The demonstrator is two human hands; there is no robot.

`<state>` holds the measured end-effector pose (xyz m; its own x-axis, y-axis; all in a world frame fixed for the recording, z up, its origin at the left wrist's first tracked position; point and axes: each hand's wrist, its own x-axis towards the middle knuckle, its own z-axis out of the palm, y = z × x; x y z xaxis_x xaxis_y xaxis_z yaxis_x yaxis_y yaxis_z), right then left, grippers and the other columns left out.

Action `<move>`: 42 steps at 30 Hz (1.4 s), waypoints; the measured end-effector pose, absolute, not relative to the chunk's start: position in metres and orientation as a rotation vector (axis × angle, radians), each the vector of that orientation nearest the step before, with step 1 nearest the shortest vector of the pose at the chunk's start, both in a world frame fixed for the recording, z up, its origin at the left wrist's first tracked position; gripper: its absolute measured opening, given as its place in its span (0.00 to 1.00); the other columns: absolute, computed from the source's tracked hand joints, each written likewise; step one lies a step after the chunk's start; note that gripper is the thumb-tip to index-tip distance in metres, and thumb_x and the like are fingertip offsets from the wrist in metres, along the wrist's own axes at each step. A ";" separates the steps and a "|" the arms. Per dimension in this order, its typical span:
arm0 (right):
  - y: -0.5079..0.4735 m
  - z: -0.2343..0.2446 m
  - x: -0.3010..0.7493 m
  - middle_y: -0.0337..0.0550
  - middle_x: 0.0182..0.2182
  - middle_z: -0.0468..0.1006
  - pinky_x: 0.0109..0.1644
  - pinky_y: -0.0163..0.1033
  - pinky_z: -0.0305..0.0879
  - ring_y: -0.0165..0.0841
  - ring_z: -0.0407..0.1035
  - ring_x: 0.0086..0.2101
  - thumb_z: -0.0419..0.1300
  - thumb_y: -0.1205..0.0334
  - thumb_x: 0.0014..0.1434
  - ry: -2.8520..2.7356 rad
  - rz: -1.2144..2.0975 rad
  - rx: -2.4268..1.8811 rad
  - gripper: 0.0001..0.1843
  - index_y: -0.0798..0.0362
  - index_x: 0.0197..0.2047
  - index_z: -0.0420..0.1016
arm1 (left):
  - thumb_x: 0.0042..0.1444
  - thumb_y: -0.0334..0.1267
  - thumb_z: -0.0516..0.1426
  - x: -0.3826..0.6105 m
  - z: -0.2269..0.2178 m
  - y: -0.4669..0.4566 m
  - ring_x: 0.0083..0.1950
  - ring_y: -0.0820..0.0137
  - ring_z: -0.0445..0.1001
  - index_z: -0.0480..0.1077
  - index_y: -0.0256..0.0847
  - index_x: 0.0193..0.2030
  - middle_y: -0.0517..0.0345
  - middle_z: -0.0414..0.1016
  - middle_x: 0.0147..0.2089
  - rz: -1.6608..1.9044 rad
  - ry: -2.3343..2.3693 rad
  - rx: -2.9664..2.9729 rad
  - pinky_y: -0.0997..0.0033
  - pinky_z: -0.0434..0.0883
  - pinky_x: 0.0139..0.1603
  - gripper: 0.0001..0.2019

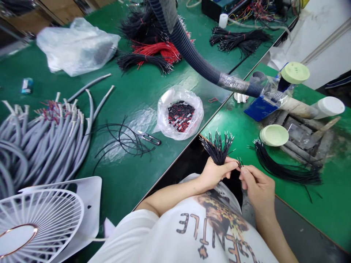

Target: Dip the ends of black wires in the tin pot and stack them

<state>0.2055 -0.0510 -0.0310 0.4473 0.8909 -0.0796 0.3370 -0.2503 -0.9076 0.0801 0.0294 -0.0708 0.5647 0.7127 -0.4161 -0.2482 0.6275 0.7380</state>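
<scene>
My left hand [216, 172] is closed around a bundle of short black wires [218, 146] whose stripped ends fan upward. My right hand [256, 184] pinches a few thin black wires [240, 163] right beside the left hand's fingertips. Both hands hover over the gap between two green tables, in front of my chest. A longer bunch of black wires [285, 168] lies on the right table just past my right hand.
A clear bag of small red and black pieces [180, 114], snips [149, 137], loose black wires [122, 140], grey cables [46, 135] and a white fan [41, 215] sit on the left table. A corrugated hose [192, 51] crosses above. Pale green lids [274, 135] stand right.
</scene>
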 end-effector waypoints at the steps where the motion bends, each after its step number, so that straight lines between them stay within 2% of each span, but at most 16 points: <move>1: -0.051 -0.031 0.206 0.36 0.20 0.70 0.22 0.31 0.56 0.24 0.60 0.18 0.59 0.56 0.65 -1.057 0.769 -1.803 0.17 0.54 0.25 0.71 | 0.47 0.51 0.70 0.081 -0.070 0.030 0.17 0.81 0.58 0.81 0.33 0.36 0.58 0.74 0.22 0.629 0.773 0.669 0.76 0.52 0.18 0.21; 4: -0.051 -0.032 0.206 0.36 0.20 0.71 0.23 0.32 0.56 0.24 0.60 0.18 0.59 0.57 0.65 -1.089 0.740 -1.812 0.17 0.54 0.26 0.72 | 0.45 0.52 0.71 0.082 -0.069 0.031 0.17 0.81 0.58 0.81 0.33 0.36 0.57 0.76 0.24 0.641 0.777 0.655 0.77 0.52 0.18 0.21; 9: -0.052 -0.036 0.207 0.36 0.22 0.71 0.24 0.33 0.57 0.25 0.61 0.21 0.60 0.57 0.65 -1.115 0.667 -1.817 0.13 0.53 0.31 0.77 | 0.45 0.52 0.70 0.083 -0.071 0.030 0.17 0.82 0.58 0.81 0.32 0.38 0.59 0.74 0.22 0.595 0.793 0.663 0.77 0.51 0.18 0.23; 17: -0.055 -0.041 0.209 0.37 0.22 0.71 0.25 0.34 0.57 0.26 0.61 0.21 0.61 0.54 0.64 -1.051 0.668 -1.865 0.15 0.53 0.28 0.75 | 0.44 0.51 0.71 0.084 -0.068 0.030 0.19 0.82 0.60 0.81 0.33 0.39 0.54 0.79 0.29 0.590 0.782 0.637 0.77 0.52 0.19 0.22; 24: -0.052 -0.036 0.207 0.37 0.21 0.71 0.25 0.34 0.57 0.27 0.62 0.21 0.61 0.56 0.64 -1.081 0.692 -1.837 0.16 0.54 0.26 0.73 | 0.44 0.53 0.70 0.085 -0.068 0.030 0.17 0.81 0.58 0.81 0.32 0.38 0.61 0.70 0.20 0.577 0.819 0.673 0.77 0.51 0.18 0.24; 35: -0.051 -0.033 0.208 0.37 0.21 0.70 0.25 0.34 0.55 0.27 0.61 0.21 0.60 0.58 0.64 -1.161 0.737 -1.792 0.15 0.53 0.27 0.75 | 0.47 0.49 0.69 0.084 -0.065 0.029 0.18 0.80 0.57 0.78 0.33 0.34 0.66 0.64 0.16 0.579 0.828 0.717 0.76 0.51 0.19 0.19; 42: -0.054 -0.040 0.211 0.37 0.22 0.70 0.26 0.35 0.56 0.27 0.62 0.23 0.60 0.58 0.65 -1.161 0.729 -1.788 0.14 0.53 0.29 0.77 | 0.46 0.49 0.69 0.085 -0.064 0.029 0.17 0.80 0.58 0.79 0.33 0.34 0.65 0.66 0.17 0.572 0.831 0.712 0.76 0.52 0.19 0.18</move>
